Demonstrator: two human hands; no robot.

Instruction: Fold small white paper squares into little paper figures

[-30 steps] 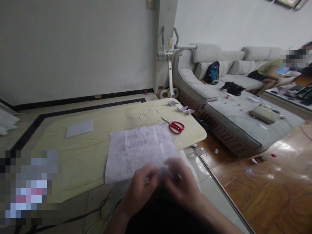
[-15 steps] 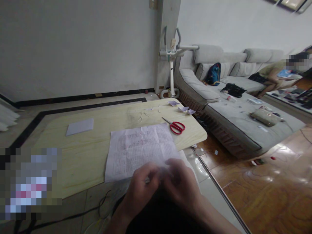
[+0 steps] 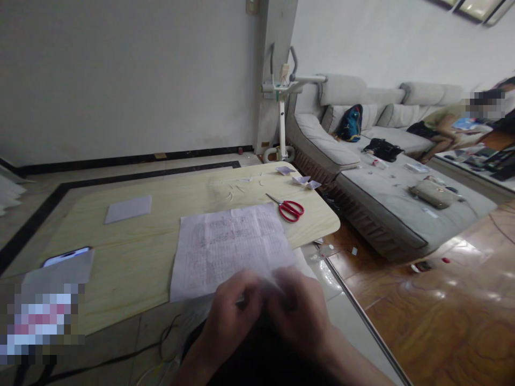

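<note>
My left hand point(image 3: 237, 303) and my right hand point(image 3: 300, 303) meet at the near edge of the table, over the lower right part of a large creased sheet of paper point(image 3: 229, 246) with writing on it. The fingers of both are curled and pressed together, and the right ones are blurred by motion. A pale smear shows between the fingertips; what they hold is too blurred to name. Beyond the sheet's upper right corner lies a pair of red-handled scissors point(image 3: 292, 210). Thin white paper strips point(image 3: 237, 188) are scattered farther back.
Small folded papers point(image 3: 301, 180) lie at the table's point(image 3: 132, 257) far right end, and a white paper stack point(image 3: 129, 209) at its left. A partly pixelated device point(image 3: 66, 257) stands at the near left. Right of the table are a grey sofa point(image 3: 386, 214) and a seated person point(image 3: 442, 126).
The view has shifted slightly, so the table and the sofa sit a little farther left. Both hands stay together at the same place, with small finger movements.
</note>
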